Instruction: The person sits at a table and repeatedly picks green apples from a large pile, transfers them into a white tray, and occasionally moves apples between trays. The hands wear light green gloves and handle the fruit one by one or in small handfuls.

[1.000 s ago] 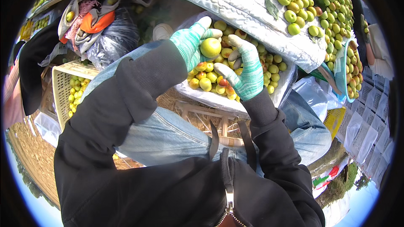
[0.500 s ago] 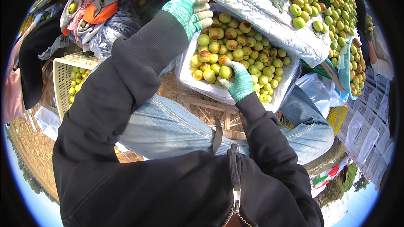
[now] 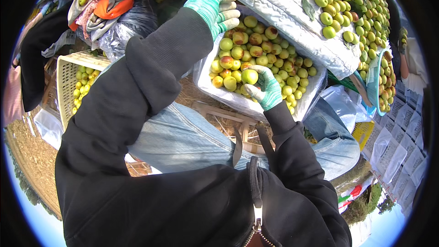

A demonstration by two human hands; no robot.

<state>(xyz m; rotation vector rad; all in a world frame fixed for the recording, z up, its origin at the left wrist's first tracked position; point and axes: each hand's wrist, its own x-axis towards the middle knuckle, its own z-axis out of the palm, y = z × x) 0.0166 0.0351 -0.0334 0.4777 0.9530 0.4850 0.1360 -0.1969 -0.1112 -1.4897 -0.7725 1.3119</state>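
Note:
My right hand [image 3: 268, 88], in a green glove with pale fingertips, has its thumb and fingers closed round a green jujube [image 3: 249, 77]. It is held just over the other jujubes [image 3: 286, 68] in a white crate [image 3: 224, 99] lined with plastic. Many of those are yellow-green, some with red-brown patches. At the crate's far left corner, my left hand [image 3: 212, 10] wears the same kind of glove. Its fingers are stretched out and slightly apart, and nothing shows in them.
A padded white cloth [image 3: 274, 18] with loose jujubes slopes down behind the crate. To the left are a cream basket [image 3: 64, 82] of fruit and a bundle of clothing [image 3: 103, 16]. A blue basket [image 3: 374, 80] stands at right. Other people are partly visible at both sides.
The right hand's fingers now sit further round the jujube, which shows more plainly above the pile. The left hand keeps its place by the crate. The whole view has shifted slightly.

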